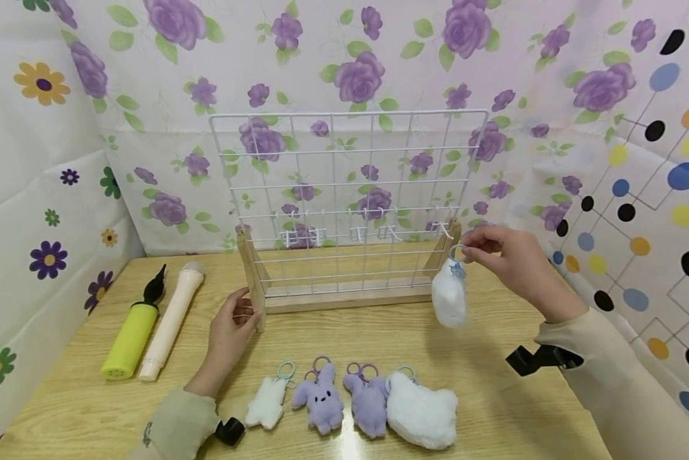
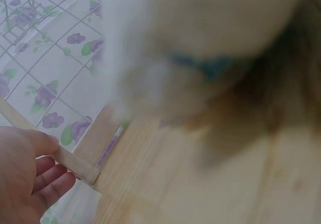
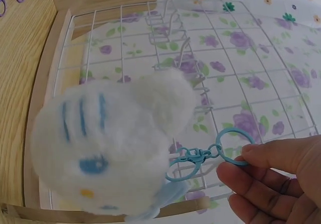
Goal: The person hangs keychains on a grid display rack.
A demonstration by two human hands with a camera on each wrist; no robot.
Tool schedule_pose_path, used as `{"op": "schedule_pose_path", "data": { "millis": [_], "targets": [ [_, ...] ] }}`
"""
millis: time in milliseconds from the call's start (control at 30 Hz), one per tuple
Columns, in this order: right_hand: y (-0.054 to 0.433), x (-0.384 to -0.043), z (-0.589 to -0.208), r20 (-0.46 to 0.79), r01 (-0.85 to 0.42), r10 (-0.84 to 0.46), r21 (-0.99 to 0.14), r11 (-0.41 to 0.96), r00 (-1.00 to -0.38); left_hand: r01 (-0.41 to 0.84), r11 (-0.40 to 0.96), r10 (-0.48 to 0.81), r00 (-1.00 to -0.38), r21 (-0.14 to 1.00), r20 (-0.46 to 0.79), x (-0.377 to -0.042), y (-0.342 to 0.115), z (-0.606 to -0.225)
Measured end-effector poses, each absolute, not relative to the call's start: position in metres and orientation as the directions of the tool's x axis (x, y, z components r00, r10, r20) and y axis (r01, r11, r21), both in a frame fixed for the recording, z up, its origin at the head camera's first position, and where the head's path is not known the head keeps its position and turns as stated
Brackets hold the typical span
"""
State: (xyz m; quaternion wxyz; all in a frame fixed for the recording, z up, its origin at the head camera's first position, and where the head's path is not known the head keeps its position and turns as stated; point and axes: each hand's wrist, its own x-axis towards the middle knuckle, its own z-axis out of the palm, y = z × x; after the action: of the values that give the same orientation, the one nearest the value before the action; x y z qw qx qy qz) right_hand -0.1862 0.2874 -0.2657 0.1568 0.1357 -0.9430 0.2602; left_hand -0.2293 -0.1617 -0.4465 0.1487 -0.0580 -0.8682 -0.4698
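My right hand (image 1: 507, 265) pinches the blue key ring (image 3: 234, 146) of a white plush keychain (image 1: 450, 294), which hangs beside the right end of a white wire grid rack (image 1: 350, 188). In the right wrist view, the plush shows blue stripes, a blue eye and a yellow nose. At the rack's left end, my left hand (image 1: 229, 329) grips the wooden stand (image 1: 252, 275) between thumb and fingers. White hooks (image 1: 389, 233) sit on the grid's lower wires. A blurred white furry shape (image 2: 200, 28) with a blue band covers much of the left wrist view.
Along the front lie a cream plush (image 1: 267, 402), two purple plushes (image 1: 324, 402) and a large white plush (image 1: 421, 412), all with rings. A yellow hand pump (image 1: 130, 338) and a pale microphone-shaped thing (image 1: 172, 322) lie at the left. Patterned cloths (image 1: 355, 51) surround the table.
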Motion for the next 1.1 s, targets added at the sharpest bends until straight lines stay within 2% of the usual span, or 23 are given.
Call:
{"op": "schedule_pose_path", "data": {
  "millis": [167, 433, 800, 1100],
  "targets": [
    [0.285, -0.191, -0.264, 0.381, -0.33, -0.158, -0.445, 0.832, -0.911, 0.245, 0.56, -0.035, -0.948, 0.792, 0.317, -0.228, -0.163, -0.447],
    [0.283, -0.204, -0.267, 0.315, -0.287, -0.139, -0.496, 0.82, -0.939, 0.247, 0.556, -0.041, -0.946, 0.794, 0.323, -0.229, -0.165, -0.45],
    [0.284, -0.216, -0.274, 0.287, -0.249, -0.105, -0.53, 0.811, -0.952, 0.245, 0.541, -0.04, -0.948, 0.804, 0.316, -0.228, -0.162, -0.449],
    [0.286, -0.223, -0.28, 0.291, -0.257, -0.105, -0.553, 0.793, -0.951, 0.256, 0.541, -0.042, -0.943, 0.801, 0.33, -0.228, -0.162, -0.447]
  ]
}}
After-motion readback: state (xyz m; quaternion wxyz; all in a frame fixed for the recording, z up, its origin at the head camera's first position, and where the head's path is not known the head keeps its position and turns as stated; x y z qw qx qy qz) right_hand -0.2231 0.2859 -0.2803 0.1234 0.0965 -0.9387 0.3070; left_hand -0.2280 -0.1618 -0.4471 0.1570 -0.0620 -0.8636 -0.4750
